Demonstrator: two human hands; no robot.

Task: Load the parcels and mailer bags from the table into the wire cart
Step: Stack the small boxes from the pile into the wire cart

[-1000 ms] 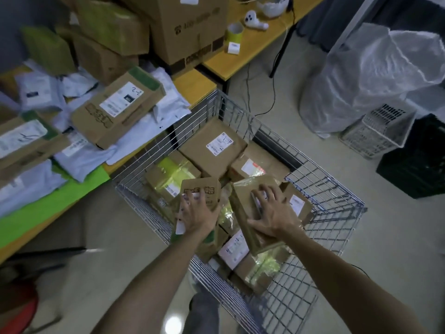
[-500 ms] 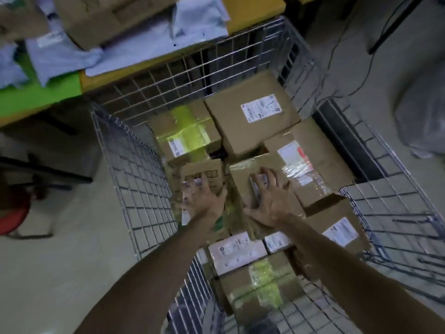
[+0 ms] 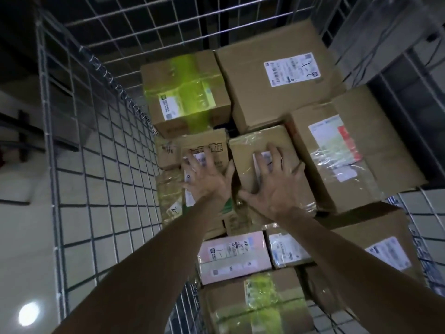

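Both hands reach down into the wire cart, whose mesh walls rise at 9 and 12 o'clock. The left hand lies palm down with its fingers spread wide on a narrow brown parcel printed with dark characters. It presses on the top face and partly covers a white label. The right hand, just beside it at 3 o'clock, is spread wide too. It lies flat on a tape-wrapped parcel, the fingertips on its small label and the thumb stretched toward the near left edge. Neither hand curls round anything.

The two parcels sit side by side in the middle of the cart, touching or nearly so, on top of other boxes. At 12 o'clock from the left hand stands a box bound in bright green tape. Beside that, at 1 o'clock, is a large plain carton with a white shipping label. At 3 o'clock from the right hand a carton with a red-and-white label lies under clear film. Under the forearms, at 6 o'clock, are two pale pink parcels and another green-taped box. A further labelled carton sits at 4 o'clock. Pale floor tiles show through the mesh at 9 o'clock.
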